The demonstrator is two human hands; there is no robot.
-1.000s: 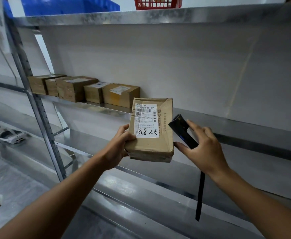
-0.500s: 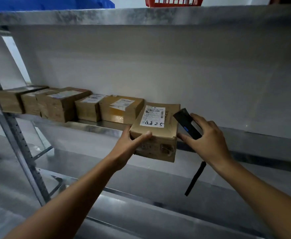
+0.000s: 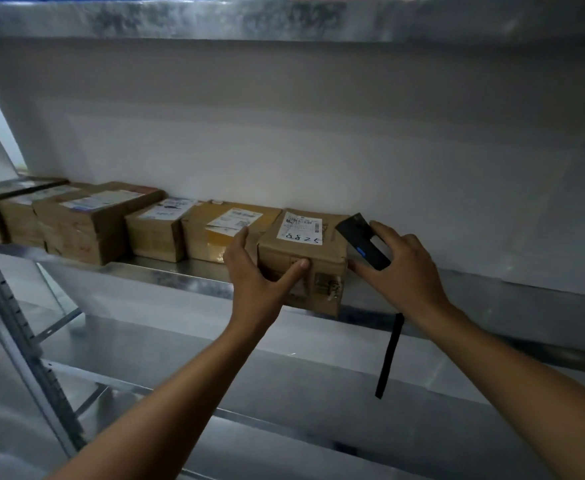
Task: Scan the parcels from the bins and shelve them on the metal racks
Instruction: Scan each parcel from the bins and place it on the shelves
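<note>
A brown cardboard parcel with a white label marked 8825 sits on the metal shelf, its front hanging slightly over the shelf edge. My left hand grips its left front corner, thumb across the front face and fingers along the left side. My right hand holds a black handheld scanner with a small blue light, right beside the parcel's right side. A black strap hangs from the scanner below my wrist.
Several other labelled cardboard parcels stand in a row to the left on the same shelf. The shelf stretches bare to the right. An upper shelf runs overhead. A perforated rack post stands at the left, with a lower shelf beneath.
The parcel went from upright in front of me to flat on the shelf at the right end of the row. Both hands moved forward with it, and the view closed in.
</note>
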